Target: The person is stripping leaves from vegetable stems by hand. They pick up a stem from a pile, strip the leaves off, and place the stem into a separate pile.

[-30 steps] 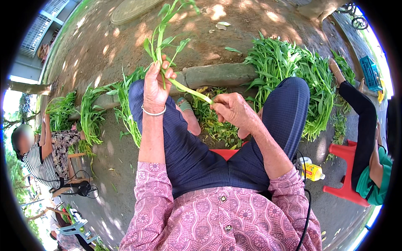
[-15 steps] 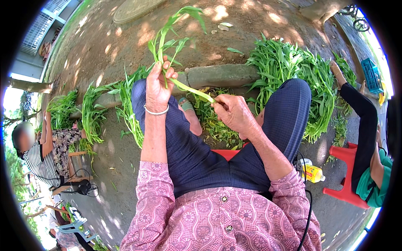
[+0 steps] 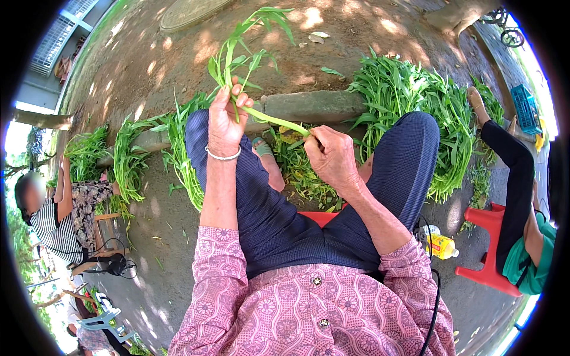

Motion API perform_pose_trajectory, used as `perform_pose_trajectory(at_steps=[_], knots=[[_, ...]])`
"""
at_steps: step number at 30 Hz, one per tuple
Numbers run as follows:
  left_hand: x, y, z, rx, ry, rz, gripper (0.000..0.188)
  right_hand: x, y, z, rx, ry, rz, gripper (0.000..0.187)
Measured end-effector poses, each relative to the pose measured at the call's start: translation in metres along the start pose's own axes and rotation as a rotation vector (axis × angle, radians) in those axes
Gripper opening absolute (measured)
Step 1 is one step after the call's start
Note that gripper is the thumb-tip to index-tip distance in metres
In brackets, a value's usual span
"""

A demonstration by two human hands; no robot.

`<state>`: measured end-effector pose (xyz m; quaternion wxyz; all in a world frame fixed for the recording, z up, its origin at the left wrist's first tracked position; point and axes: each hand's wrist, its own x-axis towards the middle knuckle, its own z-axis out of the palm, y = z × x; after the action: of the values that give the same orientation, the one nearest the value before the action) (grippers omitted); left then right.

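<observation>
Pale green, the leafy stem [image 3: 278, 121] spans the gap between your two hands, appearing in view just to the near side of the stone kerb [image 3: 314, 107]. Your left hand [image 3: 224, 126] is closed round its middle; your right hand [image 3: 333, 155] pinches the bare thick end. From your left fingers, that bare length slants rightward and toward you, away from the kerb, while the leafy top rises past the kerb's far side. Your right hand is nearer the thick end, your left nearer the leaves. Whether the stem is bent or split inside your left grip, you cannot tell.
</observation>
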<state>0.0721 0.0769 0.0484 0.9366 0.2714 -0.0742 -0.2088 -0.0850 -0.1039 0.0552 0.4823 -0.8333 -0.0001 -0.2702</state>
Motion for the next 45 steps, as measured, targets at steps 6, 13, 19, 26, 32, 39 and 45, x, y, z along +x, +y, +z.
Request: perform_pose_trajectory(at_steps=[6,13,19,26,32,39,45], knots=[[0.002,-0.002,-0.004,-0.072,-0.001,-0.019,0.027,0.0,-0.003,0.0,0.018,0.063,-0.09,0.005],[0.005,-0.007,-0.004,-0.064,0.031,0.005,0.025,0.011,0.0,-0.001,-0.088,0.226,-0.101,0.006],[0.006,-0.005,-0.009,-0.069,0.014,0.014,0.026,0.006,0.007,-0.01,0.005,-0.059,-0.07,0.006],[0.006,-0.002,-0.012,-0.054,0.027,0.014,0.026,0.006,0.001,-0.015,0.038,-0.245,0.048,0.011],[0.004,-0.004,-0.009,-0.027,0.007,-0.006,0.025,0.001,0.014,-0.007,-0.071,-0.18,-0.003,0.01],[0.005,-0.002,-0.011,-0.156,-0.008,-0.049,0.028,0.003,-0.012,-0.004,-0.074,0.048,-0.166,0.006],[0.004,-0.009,0.003,-0.264,0.076,-0.068,0.027,0.001,-0.015,0.001,-0.067,0.179,-0.307,0.011]])
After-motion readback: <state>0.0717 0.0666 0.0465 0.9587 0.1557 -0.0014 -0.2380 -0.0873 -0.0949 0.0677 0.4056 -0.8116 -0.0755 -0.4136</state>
